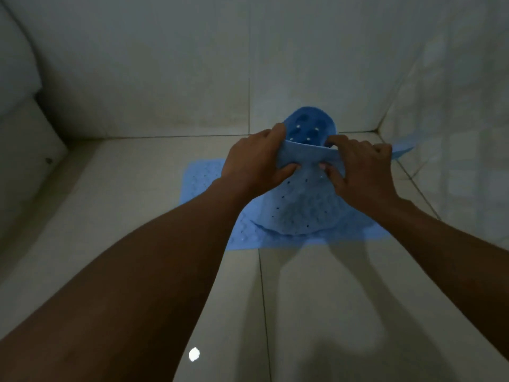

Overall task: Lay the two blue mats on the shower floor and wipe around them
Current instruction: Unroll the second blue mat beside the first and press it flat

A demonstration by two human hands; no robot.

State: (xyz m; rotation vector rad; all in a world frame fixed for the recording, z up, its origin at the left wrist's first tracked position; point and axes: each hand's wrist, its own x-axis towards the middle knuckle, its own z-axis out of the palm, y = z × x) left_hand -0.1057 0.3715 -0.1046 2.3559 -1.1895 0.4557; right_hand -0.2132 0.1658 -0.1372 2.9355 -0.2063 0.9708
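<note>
One blue mat [203,177] lies flat on the pale tiled shower floor near the back wall. Above it hangs a second blue mat [300,208], curled into a loose roll; its underside with suction cups faces me at the top. My left hand [256,161] grips the roll's upper edge on the left, fingers curled over it. My right hand [358,169] pinches the same edge on the right. The roll's lower end droops onto the flat mat. Both forearms reach in from the bottom of the view.
A tiled back wall [165,78] and a right wall [454,106] meet in the corner behind the mats. A raised white ledge [24,139] runs along the left. Bare floor tiles [303,312] stretch toward me, with a bright light spot [194,354].
</note>
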